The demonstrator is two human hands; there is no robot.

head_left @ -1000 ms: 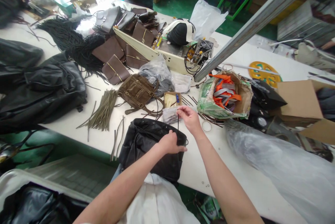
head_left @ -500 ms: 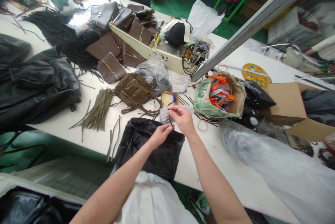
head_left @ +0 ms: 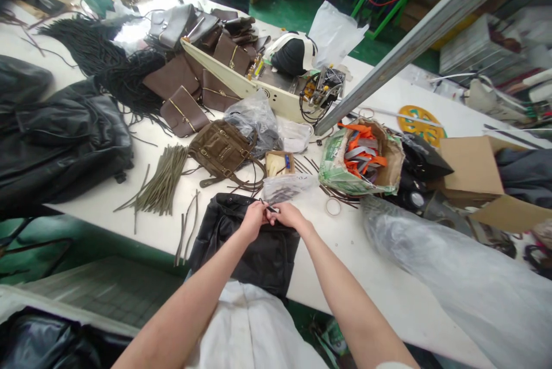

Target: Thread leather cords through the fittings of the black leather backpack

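Lower than half a second ago, the right hand (head_left: 290,215) has come down to meet the left hand (head_left: 253,219) above the top edge of the black bag (head_left: 254,262), the fingers of both narrowly pinching a dark cord (head_left: 271,209). That cord looks light and limp, best gripped near its end; the bag seems soft, probably easiest steadied by its rim.
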